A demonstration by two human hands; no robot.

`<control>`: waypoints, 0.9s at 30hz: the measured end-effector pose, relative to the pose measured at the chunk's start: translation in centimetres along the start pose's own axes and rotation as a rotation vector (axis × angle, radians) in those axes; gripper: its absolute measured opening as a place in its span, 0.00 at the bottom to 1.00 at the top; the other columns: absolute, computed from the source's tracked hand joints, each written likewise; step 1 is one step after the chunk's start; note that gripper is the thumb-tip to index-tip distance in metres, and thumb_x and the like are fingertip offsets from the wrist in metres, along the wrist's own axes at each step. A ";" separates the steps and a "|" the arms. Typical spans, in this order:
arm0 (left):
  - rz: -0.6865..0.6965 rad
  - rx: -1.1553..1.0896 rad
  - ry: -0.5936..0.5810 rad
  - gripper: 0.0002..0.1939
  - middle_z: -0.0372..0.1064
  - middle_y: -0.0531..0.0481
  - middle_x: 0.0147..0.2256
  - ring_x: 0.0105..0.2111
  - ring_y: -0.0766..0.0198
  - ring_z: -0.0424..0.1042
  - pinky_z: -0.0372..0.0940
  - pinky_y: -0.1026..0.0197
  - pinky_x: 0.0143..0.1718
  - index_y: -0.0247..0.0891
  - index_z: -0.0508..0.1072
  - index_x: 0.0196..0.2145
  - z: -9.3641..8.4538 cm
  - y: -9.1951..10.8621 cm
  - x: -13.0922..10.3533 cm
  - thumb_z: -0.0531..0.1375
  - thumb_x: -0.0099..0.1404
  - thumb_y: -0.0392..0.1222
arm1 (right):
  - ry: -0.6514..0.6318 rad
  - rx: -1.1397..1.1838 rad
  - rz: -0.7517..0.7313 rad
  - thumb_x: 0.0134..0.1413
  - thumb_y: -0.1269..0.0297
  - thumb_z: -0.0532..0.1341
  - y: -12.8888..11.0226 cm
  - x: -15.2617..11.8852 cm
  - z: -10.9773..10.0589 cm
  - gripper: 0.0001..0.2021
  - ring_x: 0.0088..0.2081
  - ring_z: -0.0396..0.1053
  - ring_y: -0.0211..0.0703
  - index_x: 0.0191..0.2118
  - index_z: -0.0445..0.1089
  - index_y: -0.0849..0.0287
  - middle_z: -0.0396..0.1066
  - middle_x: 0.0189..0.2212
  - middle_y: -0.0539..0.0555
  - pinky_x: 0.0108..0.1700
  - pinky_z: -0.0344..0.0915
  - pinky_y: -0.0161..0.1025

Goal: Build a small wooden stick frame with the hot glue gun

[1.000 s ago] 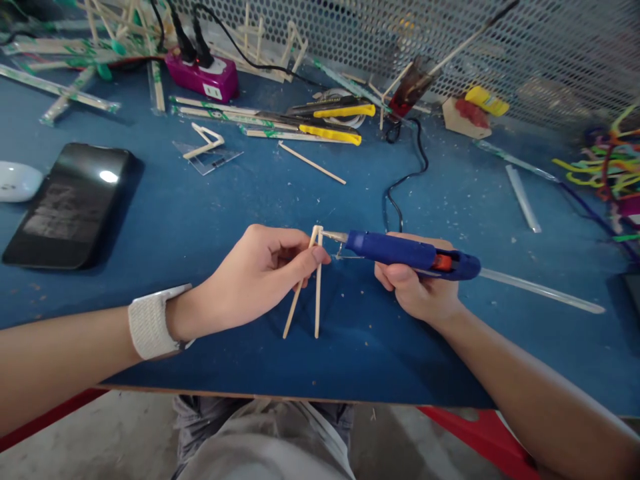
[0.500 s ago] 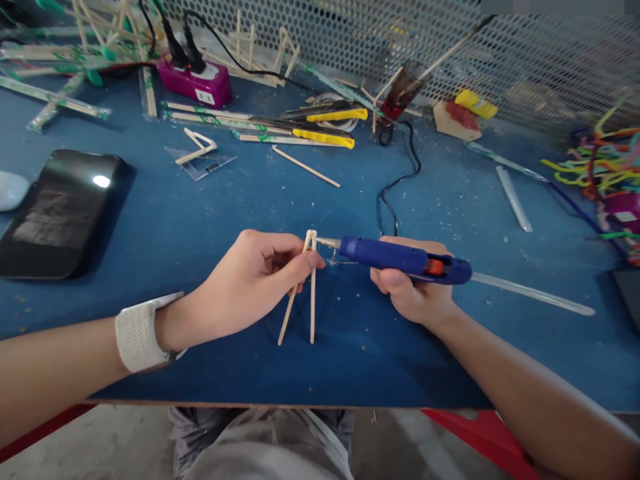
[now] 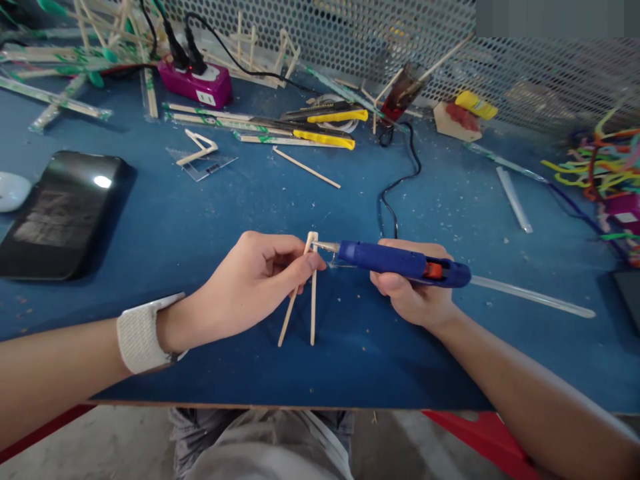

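Gluing appears in hand: at frame centre, our left fingers [image 3: 303, 270] pinch the sticks [image 3: 313, 303], our right fingers [image 3: 396, 283] grip the glue gun [image 3: 385, 259]; next calls for steadiness.

The glue gun's [image 3: 383, 260] handle is lost inside the right hand [image 3: 425, 303]. Behind the left hand's [image 3: 265, 277] thumb, part of the sticks [image 3: 313, 310] is covered; whether the nozzle [image 3: 326, 247] touches them is too small to tell. A rounded white gadget [image 3: 13, 192] gets cut off leftward, coloured fuzzy wires [image 3: 614, 163] blur rightward.

Blue tabletop [image 3: 250, 200], on it phone [image 3: 65, 217], power strip [image 3: 193, 83]
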State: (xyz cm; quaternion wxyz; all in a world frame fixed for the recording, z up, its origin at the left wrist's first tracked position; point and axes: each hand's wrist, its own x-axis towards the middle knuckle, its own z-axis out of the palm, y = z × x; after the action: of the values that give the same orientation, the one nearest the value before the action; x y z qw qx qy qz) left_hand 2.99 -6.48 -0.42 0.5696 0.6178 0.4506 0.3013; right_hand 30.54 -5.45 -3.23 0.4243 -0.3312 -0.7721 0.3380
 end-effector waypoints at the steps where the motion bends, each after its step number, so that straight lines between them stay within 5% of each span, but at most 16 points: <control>1: 0.000 0.002 -0.004 0.22 0.72 0.49 0.25 0.26 0.68 0.66 0.60 0.68 0.25 0.32 0.84 0.35 0.0 0.0 0.0 0.61 0.77 0.53 | 0.000 0.002 0.002 0.76 0.50 0.69 0.0 0.0 0.0 0.27 0.23 0.60 0.32 0.25 0.68 0.57 0.65 0.22 0.47 0.26 0.54 0.41; 27: 0.010 -0.002 -0.001 0.21 0.71 0.51 0.25 0.25 0.69 0.65 0.59 0.69 0.25 0.34 0.80 0.31 0.0 0.2 0.0 0.61 0.76 0.51 | 0.036 0.015 0.088 0.76 0.45 0.69 -0.4 0.0 0.3 0.29 0.22 0.60 0.34 0.25 0.67 0.56 0.65 0.21 0.47 0.26 0.54 0.42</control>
State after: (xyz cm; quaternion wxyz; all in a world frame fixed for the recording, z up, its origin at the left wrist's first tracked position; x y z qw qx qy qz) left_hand 3.07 -6.50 -0.25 0.5689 0.6196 0.4470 0.3043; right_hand 30.21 -5.71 -3.00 0.4255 -0.3677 -0.7464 0.3559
